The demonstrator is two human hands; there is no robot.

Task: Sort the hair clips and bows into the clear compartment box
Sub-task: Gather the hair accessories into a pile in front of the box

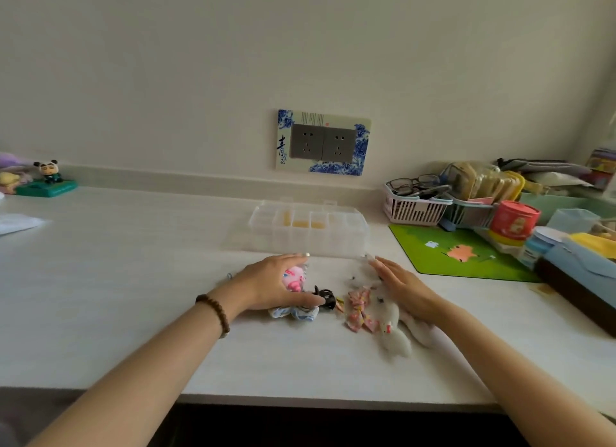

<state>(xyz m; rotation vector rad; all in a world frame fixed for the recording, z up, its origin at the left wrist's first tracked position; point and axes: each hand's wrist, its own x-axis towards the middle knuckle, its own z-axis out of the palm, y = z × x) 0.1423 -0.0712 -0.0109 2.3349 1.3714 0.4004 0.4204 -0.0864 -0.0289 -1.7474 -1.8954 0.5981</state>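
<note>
Clear compartment box (308, 228), yellow pieces inside.

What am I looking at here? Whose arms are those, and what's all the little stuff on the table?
There is no machine here. A person wears a camera on their head, so you see their own two arms reaching out. The left hand, with a bead bracelet on its wrist, curves over a pink clip. The right hand lies flat, touching fluffy white clips. Neither hand has lifted anything. Between them on the white desk lie a small black claw clip, a pink patterned bow and a blue-and-white bow. Behind stands the clear compartment box, where they will be sorted.
</note>
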